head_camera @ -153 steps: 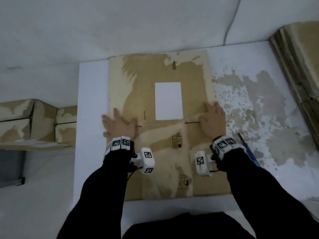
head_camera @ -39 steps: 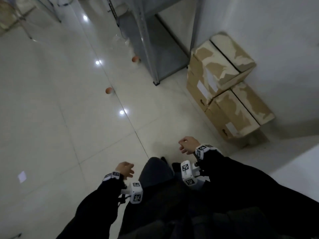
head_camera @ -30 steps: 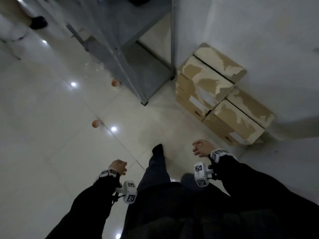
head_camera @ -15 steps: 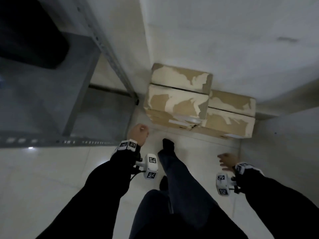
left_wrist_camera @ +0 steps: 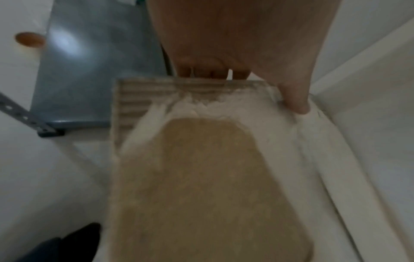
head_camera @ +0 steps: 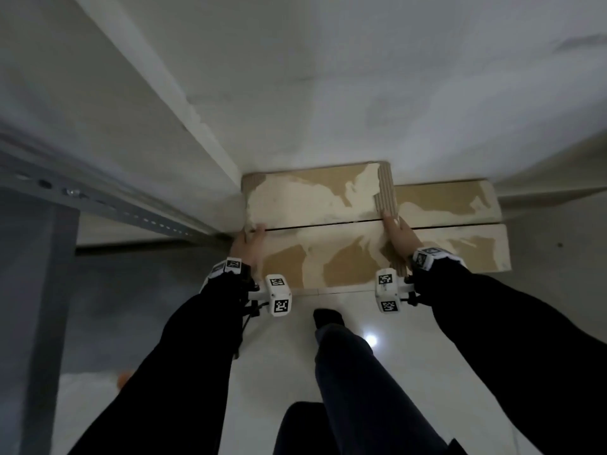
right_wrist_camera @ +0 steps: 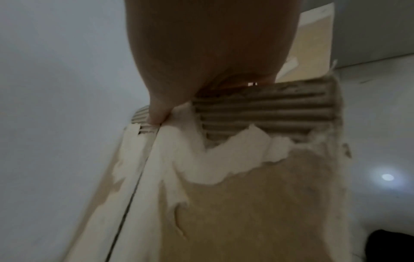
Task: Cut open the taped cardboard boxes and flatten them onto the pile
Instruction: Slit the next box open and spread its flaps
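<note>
A brown cardboard box point(head_camera: 315, 254) with torn, whitish patches stands on top of the stack against the white wall, a dark seam running across its top. My left hand point(head_camera: 250, 242) grips its left end; in the left wrist view the thumb point(left_wrist_camera: 295, 101) lies on the box top point(left_wrist_camera: 201, 177) and the fingers point(left_wrist_camera: 212, 70) curl over the edge. My right hand point(head_camera: 400, 232) holds the right end, the thumb point(right_wrist_camera: 156, 113) on the box top point(right_wrist_camera: 246, 203) beside bare corrugation; its fingers are hidden. A second, lower box point(head_camera: 460, 244) adjoins on the right.
A grey metal shelf rack point(head_camera: 98, 205) stands close on the left. The wall is right behind the boxes. My leg and dark foot point(head_camera: 328, 318) are on the glossy floor in front of the stack. A small orange ball point(left_wrist_camera: 29, 39) lies on the floor.
I have left the flattened cardboard on the table and walked to the stacked boxes. Both hands, free half a second ago, now hold the ends of the top box.
</note>
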Motion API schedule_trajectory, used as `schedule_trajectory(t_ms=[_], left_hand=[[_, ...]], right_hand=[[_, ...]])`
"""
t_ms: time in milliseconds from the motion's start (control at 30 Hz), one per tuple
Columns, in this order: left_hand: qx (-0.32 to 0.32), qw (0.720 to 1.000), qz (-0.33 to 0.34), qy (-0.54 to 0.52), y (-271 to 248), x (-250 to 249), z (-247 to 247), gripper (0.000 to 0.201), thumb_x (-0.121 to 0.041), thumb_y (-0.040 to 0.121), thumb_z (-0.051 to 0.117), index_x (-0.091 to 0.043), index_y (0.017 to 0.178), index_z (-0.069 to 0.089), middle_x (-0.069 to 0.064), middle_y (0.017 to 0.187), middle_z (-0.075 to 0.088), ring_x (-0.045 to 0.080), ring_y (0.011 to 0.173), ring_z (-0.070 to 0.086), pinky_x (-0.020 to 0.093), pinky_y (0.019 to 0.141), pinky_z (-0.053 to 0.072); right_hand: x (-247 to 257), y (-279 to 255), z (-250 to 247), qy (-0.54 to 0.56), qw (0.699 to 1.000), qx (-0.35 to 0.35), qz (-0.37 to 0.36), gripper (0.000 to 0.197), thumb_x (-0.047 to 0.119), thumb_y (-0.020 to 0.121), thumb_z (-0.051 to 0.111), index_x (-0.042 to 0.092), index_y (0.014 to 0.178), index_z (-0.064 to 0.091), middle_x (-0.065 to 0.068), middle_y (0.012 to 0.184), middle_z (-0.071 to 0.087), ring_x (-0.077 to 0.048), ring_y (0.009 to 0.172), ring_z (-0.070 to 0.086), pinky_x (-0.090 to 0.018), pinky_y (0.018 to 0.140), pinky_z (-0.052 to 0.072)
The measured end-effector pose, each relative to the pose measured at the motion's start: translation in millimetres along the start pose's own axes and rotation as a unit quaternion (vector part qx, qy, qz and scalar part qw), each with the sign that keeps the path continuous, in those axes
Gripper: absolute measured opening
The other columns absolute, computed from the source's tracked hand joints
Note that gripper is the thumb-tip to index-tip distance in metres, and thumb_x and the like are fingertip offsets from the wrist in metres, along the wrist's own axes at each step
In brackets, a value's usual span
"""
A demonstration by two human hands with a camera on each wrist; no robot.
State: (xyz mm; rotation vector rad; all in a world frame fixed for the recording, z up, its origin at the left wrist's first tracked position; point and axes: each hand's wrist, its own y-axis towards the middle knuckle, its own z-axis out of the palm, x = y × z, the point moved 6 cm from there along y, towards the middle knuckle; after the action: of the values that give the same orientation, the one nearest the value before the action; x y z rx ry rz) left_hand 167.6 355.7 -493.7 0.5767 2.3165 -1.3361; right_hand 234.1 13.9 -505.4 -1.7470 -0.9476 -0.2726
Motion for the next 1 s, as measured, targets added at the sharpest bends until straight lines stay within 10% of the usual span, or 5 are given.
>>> schedule_trajectory(t_ms=[200, 333, 467, 667, 1000], left_hand=[[-0.045, 0.997, 0.062, -0.018, -51.3, -11.8, -18.9, 0.055, -0.048, 0.094, 0.051, -0.012, 0.135, 0.051, 0.014, 0.135, 0.054, 0.032, 0.122, 0.051, 0.034, 0.097, 0.040], [-0.056, 0.989, 0.126, -0.057, -132.1, -16.7, -46.6, 0.053, -0.054, 0.091, 0.052, -0.019, 0.130, 0.057, 0.009, 0.124, 0.062, 0.028, 0.113, 0.057, 0.040, 0.097, 0.046], [-0.081, 0.974, 0.191, -0.085, -221.9, -30.8, -64.3, 0.046, -0.046, 0.093, 0.054, -0.014, 0.125, 0.060, 0.009, 0.120, 0.064, 0.025, 0.110, 0.057, 0.028, 0.086, 0.043], [-0.021, 0.957, 0.272, -0.094, -345.9, -44.9, -58.5, 0.051, -0.057, 0.088, 0.052, -0.018, 0.121, 0.061, 0.006, 0.116, 0.065, 0.025, 0.110, 0.059, 0.041, 0.097, 0.047], [0.075, 0.901, 0.420, -0.084, -516.5, -130.7, 49.3, 0.035, -0.036, 0.095, 0.053, -0.011, 0.117, 0.063, 0.003, 0.109, 0.065, 0.019, 0.104, 0.057, 0.026, 0.084, 0.041]], right_hand=[[4.1, -55.0, -10.3, 0.042, 0.998, -0.022, -0.029, 0.049, 0.052, 0.096, 0.038, 0.021, 0.132, 0.048, -0.004, 0.091, 0.058, -0.025, 0.085, 0.056, -0.049, 0.088, 0.050], [10.3, -139.0, -41.6, 0.116, 0.991, -0.049, -0.039, 0.028, 0.043, 0.097, 0.045, 0.019, 0.090, 0.059, 0.003, 0.058, 0.054, -0.015, 0.050, 0.052, -0.035, 0.059, 0.049], [17.5, -240.8, -84.1, 0.156, 0.982, -0.085, -0.069, 0.027, 0.036, 0.099, 0.044, 0.012, 0.093, 0.055, -0.003, 0.064, 0.050, -0.012, 0.048, 0.049, -0.015, 0.038, 0.041], [-11.9, -376.6, -165.2, 0.160, 0.966, -0.174, -0.107, 0.033, 0.041, 0.097, 0.044, 0.013, 0.100, 0.061, -0.005, 0.077, 0.061, -0.014, 0.060, 0.056, -0.023, 0.053, 0.047], [-76.8, -509.0, -334.7, 0.187, 0.925, -0.292, -0.156, 0.034, 0.041, 0.098, 0.041, 0.014, 0.100, 0.062, -0.001, 0.080, 0.066, -0.017, 0.072, 0.062, -0.028, 0.063, 0.048]])
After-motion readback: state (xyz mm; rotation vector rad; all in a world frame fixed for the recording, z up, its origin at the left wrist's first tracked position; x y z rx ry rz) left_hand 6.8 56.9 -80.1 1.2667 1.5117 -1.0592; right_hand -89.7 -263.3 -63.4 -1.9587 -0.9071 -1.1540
